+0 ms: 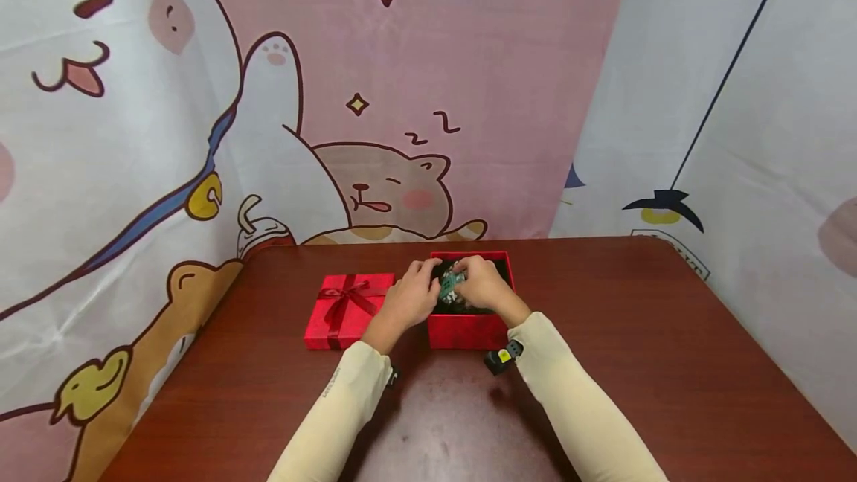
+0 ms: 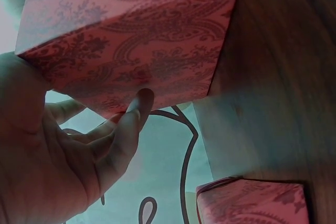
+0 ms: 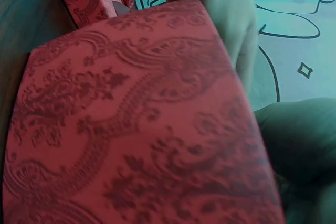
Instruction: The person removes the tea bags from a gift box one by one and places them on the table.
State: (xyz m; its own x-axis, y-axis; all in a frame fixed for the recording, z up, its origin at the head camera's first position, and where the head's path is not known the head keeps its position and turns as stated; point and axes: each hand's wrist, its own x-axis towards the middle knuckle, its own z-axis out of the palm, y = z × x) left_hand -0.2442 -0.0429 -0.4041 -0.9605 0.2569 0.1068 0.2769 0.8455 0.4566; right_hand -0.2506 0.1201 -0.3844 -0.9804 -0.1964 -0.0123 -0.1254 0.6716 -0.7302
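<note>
Item: open red box (image 1: pixel 469 329), patterned with a damask print, standing on the dark wooden desk (image 1: pixel 669 363) near its far edge, roughly central. Contents: dark filling, over which both hands met. Item: small green-and-white object (image 1: pixel 451 285), held above the box's open top, at its left half; too small in the head view to identify further. Left hand (image 1: pixel 410 296) came in over the box's left wall, fingers bent towards the small object and touching it at its left side; in the left wrist view the fingers (image 2: pixel 128 124) lay loosely curved beside the box's outer wall (image 2: pixel 131 40), the thumb tip against the printed card. Right hand (image 1: pixel 483 283) lay across the box's opening, fingers curled down round the small object from the right; the exact pinch could not be told. In the right wrist view the box's side (image 3: pixel 136 140) filled most of the picture, with the left hand (image 3: pixel 226 19) showing beyond its upper corner. Item: red lid (image 1: pixel 348 309) with a dark red ribbon bow (image 1: pixel 350 296), lying flat on the desk just left of the box, apart from it. Both forearms wore cream sleeves (image 1: pixel 589 407). Backdrop: cartoon-printed cloth (image 1: pixel 201 132) hung behind and to the sides of the desk.
</note>
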